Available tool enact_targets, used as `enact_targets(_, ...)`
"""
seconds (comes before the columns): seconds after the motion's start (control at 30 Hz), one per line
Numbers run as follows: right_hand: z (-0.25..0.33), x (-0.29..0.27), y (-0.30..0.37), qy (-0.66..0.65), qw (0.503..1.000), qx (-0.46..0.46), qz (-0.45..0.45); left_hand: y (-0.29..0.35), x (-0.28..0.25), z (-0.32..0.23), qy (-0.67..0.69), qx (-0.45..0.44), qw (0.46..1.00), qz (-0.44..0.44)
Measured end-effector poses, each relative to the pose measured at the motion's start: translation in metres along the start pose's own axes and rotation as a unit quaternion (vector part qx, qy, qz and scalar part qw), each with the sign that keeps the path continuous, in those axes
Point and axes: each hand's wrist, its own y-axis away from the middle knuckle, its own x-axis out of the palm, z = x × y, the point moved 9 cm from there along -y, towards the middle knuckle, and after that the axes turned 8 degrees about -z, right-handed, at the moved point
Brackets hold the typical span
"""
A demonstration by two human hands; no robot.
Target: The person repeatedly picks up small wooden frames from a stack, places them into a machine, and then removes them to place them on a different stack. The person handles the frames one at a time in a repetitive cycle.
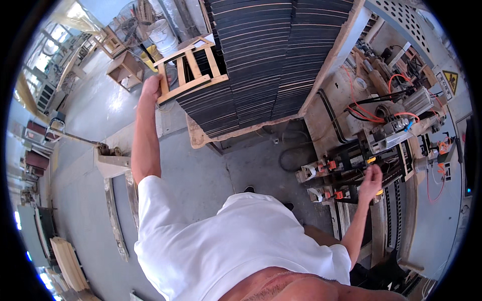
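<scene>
My left arm reaches forward to the far left, and my left hand [151,85] is closed on the near-left edge of a pale wooden slatted frame [189,60]. This frame lies on top of the left part of a tall stack of dark boards [261,60] with pale edges. My right hand [370,183] is over the machine [386,133] on the right, close to a small yellow part and dark bars. Its fingers are loosely bent and slightly apart, with nothing visible in them. Another slatted wooden piece [405,159] sits in the machine just right of that hand.
The stack rests on a wooden pallet [200,134]. Orange hoses [369,118] and black cables run over the machine. Red-and-black clamps [331,165] stand at its near side. A fan [131,31], a white bucket [163,36] and a wooden box [124,70] are far left.
</scene>
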Motion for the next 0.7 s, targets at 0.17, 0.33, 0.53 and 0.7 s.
enact_targets(0.17, -0.012, 0.041, 0.068, -0.014, 0.997, 0.036, 0.064, -0.011, 0.059, -0.008, -0.298, 0.164, 0.940, -0.024)
enact_targets(0.33, -0.020, 0.053, 0.103, 0.024, 0.993, 0.089, 0.080, 0.049, 0.092, -0.032, -0.429, 0.204, 0.879, -0.053)
enact_targets(0.53, 0.017, 0.053, 0.122, 0.061, 0.993, 0.078, 0.071, 0.208, 0.127, -0.076, -0.260, 0.562, 0.774, -0.132)
enact_targets(0.7, 0.100, 0.000, 0.129, 0.167, 0.985, 0.024, 0.025, 0.296, 0.231, 0.046, -0.072, 0.333, 0.914, 0.218)
